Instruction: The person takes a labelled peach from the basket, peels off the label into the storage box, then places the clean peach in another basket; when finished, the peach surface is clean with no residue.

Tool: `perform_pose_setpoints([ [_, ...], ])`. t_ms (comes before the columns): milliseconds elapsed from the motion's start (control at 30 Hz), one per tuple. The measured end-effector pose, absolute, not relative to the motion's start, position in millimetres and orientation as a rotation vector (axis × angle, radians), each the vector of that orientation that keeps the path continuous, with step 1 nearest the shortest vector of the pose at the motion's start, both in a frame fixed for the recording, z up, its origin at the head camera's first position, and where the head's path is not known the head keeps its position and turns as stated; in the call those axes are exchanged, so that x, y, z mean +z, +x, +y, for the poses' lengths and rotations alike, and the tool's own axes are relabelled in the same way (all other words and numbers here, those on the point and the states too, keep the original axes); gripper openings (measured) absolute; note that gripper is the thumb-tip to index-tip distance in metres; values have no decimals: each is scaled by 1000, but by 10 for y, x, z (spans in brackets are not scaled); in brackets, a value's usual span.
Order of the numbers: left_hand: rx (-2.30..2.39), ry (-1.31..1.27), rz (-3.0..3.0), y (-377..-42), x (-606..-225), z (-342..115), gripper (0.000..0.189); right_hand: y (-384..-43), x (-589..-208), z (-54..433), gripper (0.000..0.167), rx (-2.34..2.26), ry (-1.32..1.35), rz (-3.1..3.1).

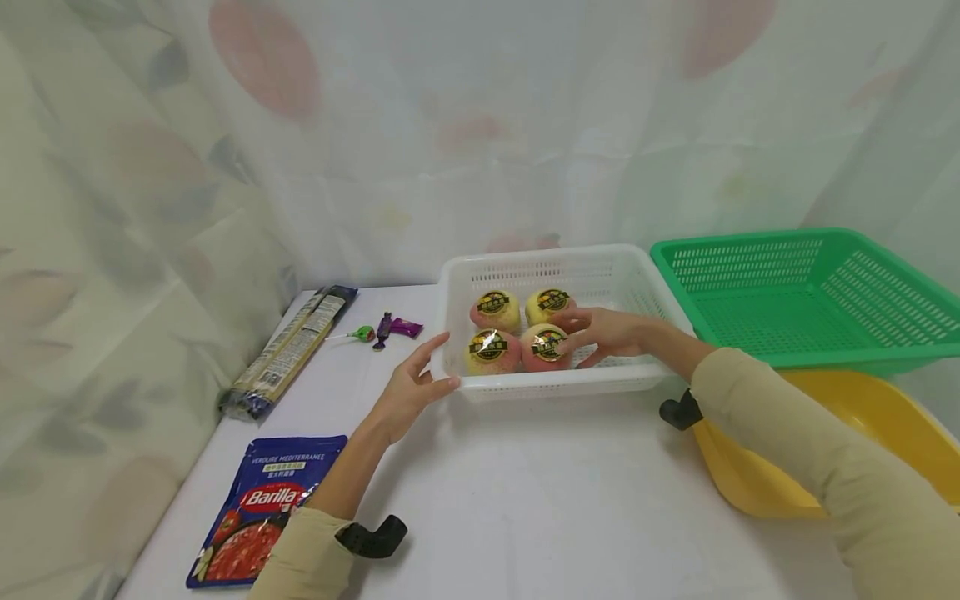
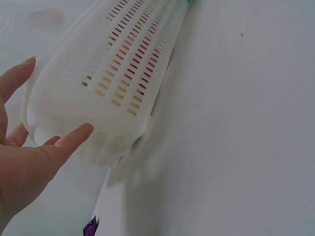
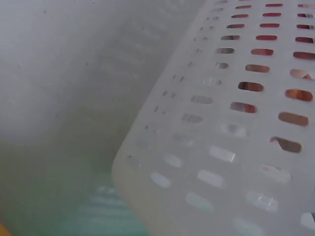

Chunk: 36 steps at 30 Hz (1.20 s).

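Note:
A white perforated plastic basket [image 1: 555, 382] holds several round, pink-and-yellow peach-like fruits [image 1: 492, 352] with black-and-gold labels. At the basket's left end is my left hand [image 1: 405, 392], its fingers spread and fairly straight, with fingertips touching the corner and rim. The left wrist view shows that hand [image 2: 34, 164] against the outside of the basket [image 2: 64, 108]. My right hand [image 1: 603, 329] reaches over the front rim, its fingertips at the right side of the front-right fruit [image 1: 545, 346]. Through the slots of the basket [image 3: 197, 162], the right wrist view gives only glimpses of what is inside.
Right of the white basket stands a green basket [image 1: 757, 321], with a yellow basin [image 1: 757, 475] in front, partly under my right sleeve. Leftward lie a long package [image 1: 288, 354], a lollipop [image 1: 363, 333], two purple-wrapped candies [image 1: 406, 327] and a blue Barilla pouch [image 1: 258, 508].

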State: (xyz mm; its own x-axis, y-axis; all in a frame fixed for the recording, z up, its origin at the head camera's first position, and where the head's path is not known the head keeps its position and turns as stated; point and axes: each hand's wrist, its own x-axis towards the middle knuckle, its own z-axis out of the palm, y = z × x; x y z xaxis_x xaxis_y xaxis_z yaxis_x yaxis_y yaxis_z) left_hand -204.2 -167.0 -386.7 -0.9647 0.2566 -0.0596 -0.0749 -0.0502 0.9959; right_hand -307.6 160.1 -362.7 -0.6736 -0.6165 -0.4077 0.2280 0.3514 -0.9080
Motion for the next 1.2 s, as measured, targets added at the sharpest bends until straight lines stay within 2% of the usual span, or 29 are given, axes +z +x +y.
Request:
perform_pose_setpoints([
  [333, 2150, 162, 1980, -2007, -3886, -1640, 77, -3044, -3679, 1563, 87, -1307, -446, 1999],
  [900, 2147, 184, 1987, -2009, -3883, -1625, 76, -2983, -3716, 1379, 74, -1197, -649, 2270],
  [1200, 2131, 160, 2004, -1998, -3868, -1615, 76, -2991, -3714, 1414, 76, -1161, -568, 2282],
])
